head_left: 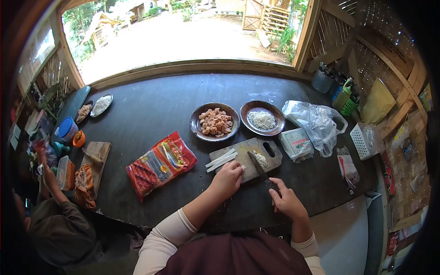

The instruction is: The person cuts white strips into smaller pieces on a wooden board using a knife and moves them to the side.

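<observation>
My right hand (287, 199) is wrapped round the handle of a knife (259, 166), its dark blade angled over the chopping board (250, 175). Finely cut white pieces (261, 160) lie beside the blade. My left hand (228, 177) is closed at the board's near left part, with a bit of white stuff at its fingertips. Long white strips (221, 160) rest on the board just beyond that hand. Behind the board stand a brown bowl of pinkish-brown chunks (215, 122) and a brown bowl of white shreds (263, 120).
A red sausage packet (161, 164) lies left of the board. Right of it are a white packet (296, 145) and a clear plastic bag (316, 121). Another person's arm (56, 189) is at the far left, near a wooden board (101, 153) and an orange cloth (84, 185).
</observation>
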Motion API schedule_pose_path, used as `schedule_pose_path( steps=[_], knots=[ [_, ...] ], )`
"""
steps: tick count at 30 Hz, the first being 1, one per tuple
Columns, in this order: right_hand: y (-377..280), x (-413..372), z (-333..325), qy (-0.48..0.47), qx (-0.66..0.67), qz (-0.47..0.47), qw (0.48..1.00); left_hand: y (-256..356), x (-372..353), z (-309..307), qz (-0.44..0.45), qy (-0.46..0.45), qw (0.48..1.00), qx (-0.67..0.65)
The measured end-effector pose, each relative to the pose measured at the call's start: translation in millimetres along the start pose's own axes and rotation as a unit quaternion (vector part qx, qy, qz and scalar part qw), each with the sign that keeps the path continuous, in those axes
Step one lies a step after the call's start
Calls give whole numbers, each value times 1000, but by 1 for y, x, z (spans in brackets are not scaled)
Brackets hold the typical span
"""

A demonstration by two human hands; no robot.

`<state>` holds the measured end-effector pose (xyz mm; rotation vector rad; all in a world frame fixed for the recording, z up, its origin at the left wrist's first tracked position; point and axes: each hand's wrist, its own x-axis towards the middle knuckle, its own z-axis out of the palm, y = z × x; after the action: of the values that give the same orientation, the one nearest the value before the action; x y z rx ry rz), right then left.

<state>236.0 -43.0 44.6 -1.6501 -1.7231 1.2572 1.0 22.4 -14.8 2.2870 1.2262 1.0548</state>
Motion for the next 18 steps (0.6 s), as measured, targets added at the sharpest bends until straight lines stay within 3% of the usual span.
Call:
schedule_pose_path(
  steps=[7,10,15,18],
  knots=[
    [0,12,-10,7,-21,-26,999,0,2,7,-3,-16,999,37],
    [6,18,-15,27,-98,-105,989,7,6,7,-28,-33,997,70],
    [-3,29,-27,-76,-193,-109,972,13,19,6,-82,-98,988,85],
    [-13,36,-33,-159,-124,-78,976,22,26,7,-84,-114,987,77]
  ],
)
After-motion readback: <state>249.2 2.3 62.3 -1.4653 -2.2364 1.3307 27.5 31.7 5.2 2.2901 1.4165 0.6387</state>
